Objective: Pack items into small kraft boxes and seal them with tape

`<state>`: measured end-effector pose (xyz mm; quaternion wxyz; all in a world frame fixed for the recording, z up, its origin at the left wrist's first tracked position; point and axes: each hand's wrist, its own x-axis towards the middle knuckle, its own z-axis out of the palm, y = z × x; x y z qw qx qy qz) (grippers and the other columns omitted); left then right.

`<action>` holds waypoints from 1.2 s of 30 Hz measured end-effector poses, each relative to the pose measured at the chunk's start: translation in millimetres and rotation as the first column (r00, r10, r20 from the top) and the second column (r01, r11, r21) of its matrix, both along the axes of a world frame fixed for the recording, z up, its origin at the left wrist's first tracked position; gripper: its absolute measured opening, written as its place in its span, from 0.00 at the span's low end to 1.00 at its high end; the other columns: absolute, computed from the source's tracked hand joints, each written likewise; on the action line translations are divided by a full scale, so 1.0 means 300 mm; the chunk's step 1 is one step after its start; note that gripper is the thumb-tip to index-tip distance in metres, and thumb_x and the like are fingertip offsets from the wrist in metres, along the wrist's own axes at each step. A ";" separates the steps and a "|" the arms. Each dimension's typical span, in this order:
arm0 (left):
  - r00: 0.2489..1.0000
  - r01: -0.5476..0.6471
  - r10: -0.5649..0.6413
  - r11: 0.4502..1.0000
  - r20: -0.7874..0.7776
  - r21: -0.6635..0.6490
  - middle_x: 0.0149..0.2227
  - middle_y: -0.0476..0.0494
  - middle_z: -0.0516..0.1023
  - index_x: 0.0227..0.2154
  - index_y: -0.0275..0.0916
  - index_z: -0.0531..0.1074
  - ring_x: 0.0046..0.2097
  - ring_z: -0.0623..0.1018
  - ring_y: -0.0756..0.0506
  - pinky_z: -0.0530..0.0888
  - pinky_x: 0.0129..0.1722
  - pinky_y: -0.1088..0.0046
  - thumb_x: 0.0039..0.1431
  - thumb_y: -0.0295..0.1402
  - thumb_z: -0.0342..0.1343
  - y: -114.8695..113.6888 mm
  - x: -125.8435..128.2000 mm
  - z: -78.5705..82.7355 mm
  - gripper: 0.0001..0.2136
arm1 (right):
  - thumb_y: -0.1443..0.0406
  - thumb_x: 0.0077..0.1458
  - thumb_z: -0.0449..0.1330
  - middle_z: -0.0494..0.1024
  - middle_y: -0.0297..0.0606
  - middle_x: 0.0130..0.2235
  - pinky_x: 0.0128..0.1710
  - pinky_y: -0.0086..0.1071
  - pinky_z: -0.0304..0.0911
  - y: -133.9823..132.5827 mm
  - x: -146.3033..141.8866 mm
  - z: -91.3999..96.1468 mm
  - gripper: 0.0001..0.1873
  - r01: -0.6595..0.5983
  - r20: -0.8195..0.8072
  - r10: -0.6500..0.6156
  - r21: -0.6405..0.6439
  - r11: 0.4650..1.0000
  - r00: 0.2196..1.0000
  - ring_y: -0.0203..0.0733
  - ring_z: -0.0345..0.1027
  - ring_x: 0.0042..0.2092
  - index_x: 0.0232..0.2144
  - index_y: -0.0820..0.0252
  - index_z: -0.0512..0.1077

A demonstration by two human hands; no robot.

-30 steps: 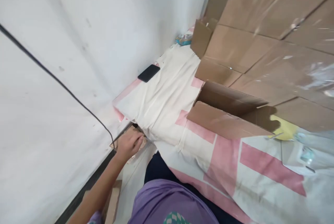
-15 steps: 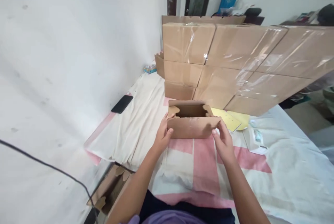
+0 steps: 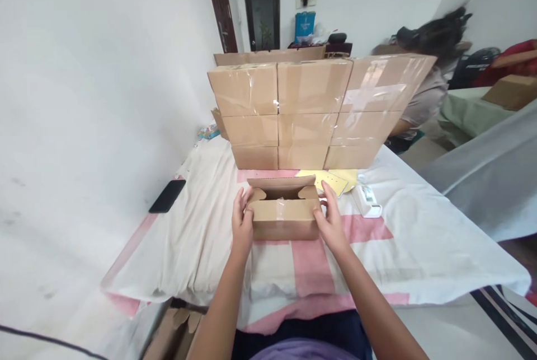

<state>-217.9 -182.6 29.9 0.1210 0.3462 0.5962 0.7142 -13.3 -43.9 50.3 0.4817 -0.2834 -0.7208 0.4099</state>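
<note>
A small brown cardboard box (image 3: 285, 229) rests on the cloth-covered table right in front of me. Its near flap is folded inward with a strip of clear tape on it, while the far flap stands up and the top is partly open. My left hand (image 3: 242, 220) grips the box's left end, thumb at the front top edge. At the opposite end, my right hand (image 3: 330, 217) holds the box with its thumb on the near flap and fingers along the side. Most of the box's inside is in shadow.
A wall of stacked, taped cardboard boxes (image 3: 308, 113) stands behind. Yellow paper sheets (image 3: 331, 181) and a white tape dispenser (image 3: 367, 202) lie to the right. A black phone (image 3: 167, 196) lies left, by the wall. Another open box (image 3: 172, 335) sits below the table edge. A person (image 3: 434, 80) is behind the stack.
The near flap, upright before, is now bent inward over the box, showing its tape. Both hands stay at the box's ends. My view has turned to the right.
</note>
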 end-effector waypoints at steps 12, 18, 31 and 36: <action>0.989 0.041 -0.060 0.989 -0.135 -0.140 0.68 0.45 0.64 0.62 0.48 0.69 0.71 0.62 0.41 0.58 0.73 0.56 0.62 0.31 0.45 0.010 -0.062 0.010 0.26 | 0.67 0.60 0.52 0.66 0.43 0.59 0.69 0.53 0.51 0.055 -0.024 -0.038 0.21 -0.123 -0.092 0.130 0.081 0.989 0.987 0.50 0.57 0.67 0.55 0.49 0.69; 0.940 -0.021 -0.045 0.982 -0.339 -0.190 0.59 0.43 0.72 0.46 0.46 0.80 0.67 0.66 0.40 0.59 0.71 0.52 0.62 0.31 0.44 -0.004 -0.079 0.026 0.19 | 0.61 0.65 0.51 0.68 0.45 0.55 0.66 0.54 0.55 0.053 -0.046 -0.078 0.13 -0.051 -0.147 0.070 0.130 0.990 0.987 0.53 0.60 0.64 0.49 0.51 0.69; 0.774 -0.264 0.006 0.912 -0.634 -0.313 0.62 0.41 0.76 0.49 0.49 0.79 0.68 0.65 0.29 0.57 0.67 0.39 0.65 0.37 0.52 -0.037 0.020 0.118 0.14 | 0.54 0.71 0.46 0.64 0.46 0.69 0.72 0.55 0.47 0.035 -0.026 -0.095 0.21 -0.071 -0.066 0.081 0.145 0.987 0.994 0.50 0.53 0.72 0.59 0.53 0.67; 0.700 -0.279 -0.011 0.916 -0.714 -0.288 0.58 0.36 0.78 0.51 0.48 0.78 0.67 0.67 0.26 0.56 0.65 0.38 0.64 0.41 0.57 -0.026 0.056 0.140 0.15 | 0.52 0.71 0.46 0.66 0.47 0.68 0.71 0.55 0.49 0.037 -0.033 -0.111 0.22 -0.023 -0.098 0.039 0.155 0.988 0.994 0.50 0.55 0.71 0.58 0.53 0.68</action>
